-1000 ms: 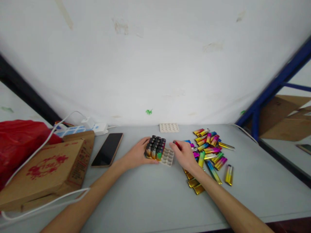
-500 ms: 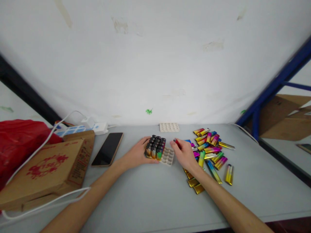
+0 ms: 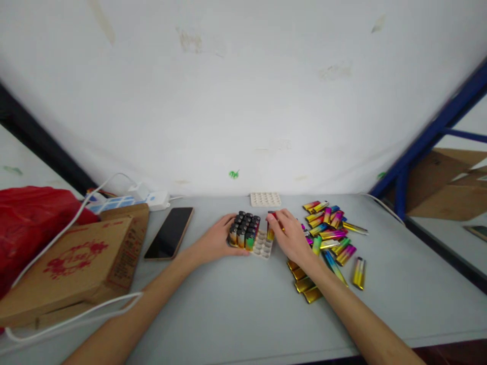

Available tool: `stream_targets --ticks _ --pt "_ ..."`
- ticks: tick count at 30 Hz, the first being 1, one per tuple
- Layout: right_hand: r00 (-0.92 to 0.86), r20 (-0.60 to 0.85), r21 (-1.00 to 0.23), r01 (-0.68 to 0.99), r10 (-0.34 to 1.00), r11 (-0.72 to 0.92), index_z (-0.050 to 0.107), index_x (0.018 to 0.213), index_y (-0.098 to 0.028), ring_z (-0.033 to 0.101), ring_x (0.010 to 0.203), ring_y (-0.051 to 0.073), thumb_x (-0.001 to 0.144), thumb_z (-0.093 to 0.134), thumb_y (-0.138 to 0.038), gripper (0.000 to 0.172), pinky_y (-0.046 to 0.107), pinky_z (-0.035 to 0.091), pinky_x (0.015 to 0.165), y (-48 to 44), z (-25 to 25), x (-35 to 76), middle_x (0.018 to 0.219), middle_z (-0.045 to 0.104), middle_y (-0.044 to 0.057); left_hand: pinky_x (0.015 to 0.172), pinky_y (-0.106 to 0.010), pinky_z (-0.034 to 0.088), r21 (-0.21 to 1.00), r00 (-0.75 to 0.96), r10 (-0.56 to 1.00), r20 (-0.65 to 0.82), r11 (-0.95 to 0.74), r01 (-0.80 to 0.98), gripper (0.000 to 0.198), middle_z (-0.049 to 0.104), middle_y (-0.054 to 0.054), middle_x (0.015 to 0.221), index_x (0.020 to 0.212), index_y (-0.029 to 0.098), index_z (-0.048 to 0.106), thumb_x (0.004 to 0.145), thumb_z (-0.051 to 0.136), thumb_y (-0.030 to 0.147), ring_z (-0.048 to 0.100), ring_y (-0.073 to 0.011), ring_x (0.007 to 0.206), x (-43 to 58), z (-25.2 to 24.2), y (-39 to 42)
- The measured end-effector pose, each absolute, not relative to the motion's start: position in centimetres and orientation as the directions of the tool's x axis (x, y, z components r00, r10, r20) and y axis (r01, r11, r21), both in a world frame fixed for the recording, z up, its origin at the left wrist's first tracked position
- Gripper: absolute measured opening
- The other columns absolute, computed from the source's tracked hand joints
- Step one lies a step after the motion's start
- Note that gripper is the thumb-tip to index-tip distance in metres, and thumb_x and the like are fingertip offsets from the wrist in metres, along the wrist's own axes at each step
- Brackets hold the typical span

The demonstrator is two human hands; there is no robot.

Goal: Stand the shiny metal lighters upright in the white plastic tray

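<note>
A white slotted tray (image 3: 263,245) lies at the middle of the grey table, with several upright lighters (image 3: 243,229) filling its left part. My left hand (image 3: 215,241) is wrapped round the tray's left side and steadies it. My right hand (image 3: 291,235) pinches a red-topped lighter (image 3: 270,225) upright over the tray's far right corner. A heap of shiny multicoloured lighters (image 3: 331,235) lies on the table just right of my right hand.
A second, unfilled white tray (image 3: 265,199) lies by the wall. A black phone (image 3: 169,232) rests left of the tray, beside a cardboard box (image 3: 72,263) with white cables, a power strip (image 3: 125,202) and a red bag (image 3: 26,218). A blue frame post (image 3: 426,139) rises at right.
My right hand has lifted the red-topped lighter from beside the heap and carried it left, upright, to the tray's far right corner. My left hand has stayed on the tray.
</note>
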State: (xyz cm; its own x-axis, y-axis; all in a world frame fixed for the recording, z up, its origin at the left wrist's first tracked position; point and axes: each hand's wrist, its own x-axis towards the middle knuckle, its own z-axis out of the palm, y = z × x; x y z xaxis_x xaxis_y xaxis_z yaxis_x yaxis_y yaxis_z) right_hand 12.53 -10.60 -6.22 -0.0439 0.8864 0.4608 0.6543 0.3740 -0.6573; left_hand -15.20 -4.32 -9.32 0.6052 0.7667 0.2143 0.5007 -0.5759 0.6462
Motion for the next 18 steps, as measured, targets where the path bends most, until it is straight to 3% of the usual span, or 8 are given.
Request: stream_targets --ticks 4,8,18 --pt "-0.024 0.313 -0.718 0.648 0.950 0.253 0.058 0.085 -0.029 0.071 0.070 0.025 0.119 0.045 -0.053 0.044 0.034 0.049 0.073 -10.4 -6.1 13.0 0.067 0.070 0.002 0.141 -0.054 0.043 0.637 0.600 0.766 0.230 -0.585 0.503 0.106 0.065 -0.012 0.167 0.162 0.028 0.064 0.071 0.108 0.061 0.060 -0.0410 0.158 -15.2 -9.3 -4.4" --pt "-0.012 0.274 -0.760 0.610 0.962 0.225 0.061 0.085 -0.027 0.080 0.079 0.027 0.116 0.054 -0.050 0.039 0.033 0.051 0.075 -10.0 -6.4 13.4 0.081 0.083 0.006 0.141 -0.054 0.044 0.634 0.604 0.761 0.237 -0.592 0.498 0.105 0.065 -0.011 0.168 0.162 0.029 0.064 0.072 0.108 0.060 0.061 -0.0408 0.158 -15.2 -9.1 -4.5" --pt "-0.167 0.328 -0.547 0.769 0.930 0.331 0.064 0.090 -0.025 0.077 0.079 0.025 0.118 0.060 -0.036 0.030 0.031 0.046 0.074 -9.5 -7.5 13.4 0.085 0.081 0.007 0.141 -0.055 0.043 0.648 0.608 0.763 0.220 -0.580 0.493 0.104 0.064 -0.014 0.167 0.161 0.026 0.064 0.072 0.108 0.058 0.059 -0.0411 0.159 -15.1 -9.1 -4.3"
